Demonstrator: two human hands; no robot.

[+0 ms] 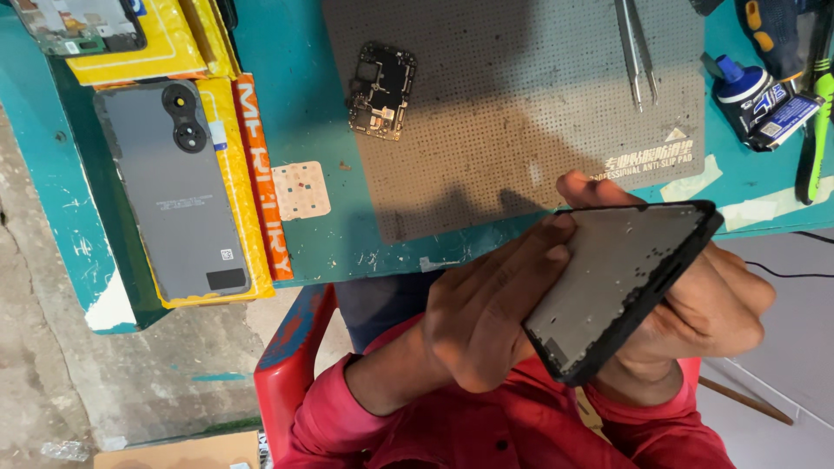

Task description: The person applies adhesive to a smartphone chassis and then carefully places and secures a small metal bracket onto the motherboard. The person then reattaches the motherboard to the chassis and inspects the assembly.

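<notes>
The right hand [704, 304] has its grip closed around a dark phone frame [621, 282], with the fingers curled behind it and the thumb over its top edge. The left hand [491, 308] also holds this frame, and its fingertips [556, 239] press on the grey inner face near the left edge. The frame is tilted and is held above the person's lap, just in front of the teal tabletop [304, 104] and not touching it. On the tabletop lies a grey anti-slip mat [521, 113] with a small circuit board [380, 89] at its left side and metal tweezers [636, 52] near its right side. A grey phone back cover [169, 191] rests on yellow packaging [234, 174] far to the left. A blue-capped bottle [756, 95] lies at the right.
</notes>
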